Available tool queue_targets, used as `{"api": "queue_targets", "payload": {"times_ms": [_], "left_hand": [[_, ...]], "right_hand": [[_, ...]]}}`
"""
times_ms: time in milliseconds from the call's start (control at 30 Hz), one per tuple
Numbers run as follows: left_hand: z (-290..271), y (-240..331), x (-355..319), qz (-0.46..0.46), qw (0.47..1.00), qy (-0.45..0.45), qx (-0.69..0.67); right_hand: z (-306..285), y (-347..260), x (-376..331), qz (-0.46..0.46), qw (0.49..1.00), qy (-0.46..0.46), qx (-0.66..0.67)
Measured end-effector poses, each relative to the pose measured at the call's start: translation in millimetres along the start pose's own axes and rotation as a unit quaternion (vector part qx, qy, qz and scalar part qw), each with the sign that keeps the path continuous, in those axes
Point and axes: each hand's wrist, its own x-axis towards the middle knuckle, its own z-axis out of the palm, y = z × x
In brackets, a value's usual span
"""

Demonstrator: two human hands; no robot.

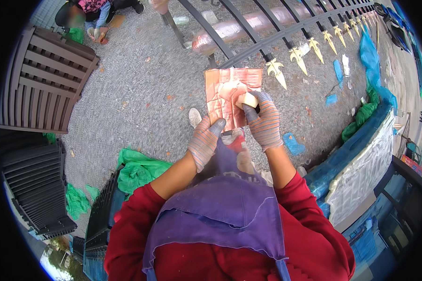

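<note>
My left hand (pixel 205 142), in a striped knit glove, grips the lower left edge of a flat piece of cardboard (pixel 215 89) with its thumb on top. Wet-looking orange-pink smears cover the cardboard's face. In my right hand (pixel 266 124), gloved the same way, a small pale yellow sponge (pixel 247 99) is pinched. The sponge rests over the right side of the smeared cardboard, seemingly touching it. Just beyond stands a dark metal fence panel (pixel 253 47) with gold spear-shaped tips (pixel 297 58), the closest tip to the right of the cardboard.
Brown slatted panels (pixel 51 79) and stacked black railings (pixel 33 182) stand at left, green plastic sheeting (pixel 140 168) beside them. A plastic-wrapped bundle (pixel 248 33) lies beneath the fence. Blue-wrapped panels (pixel 356 154) line the right. At the far left a person (pixel 96 14) crouches.
</note>
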Motion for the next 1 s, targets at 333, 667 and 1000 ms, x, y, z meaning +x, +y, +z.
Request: {"api": "queue_targets", "payload": {"times_ms": [333, 667, 1000], "left_hand": [[2, -17, 16, 0.093, 0.976, -0.084, -0.175], [-1, -18, 20, 0.077, 0.990, -0.060, -0.104], [1, -21, 19, 0.091, 0.989, -0.050, -0.102]], "right_hand": [[2, 7, 8, 0.029, 0.999, -0.020, -0.020], [-2, 8, 10, 0.127, 0.992, 0.016, -0.008], [2, 7, 9, 0.040, 0.996, 0.062, 0.055]]}}
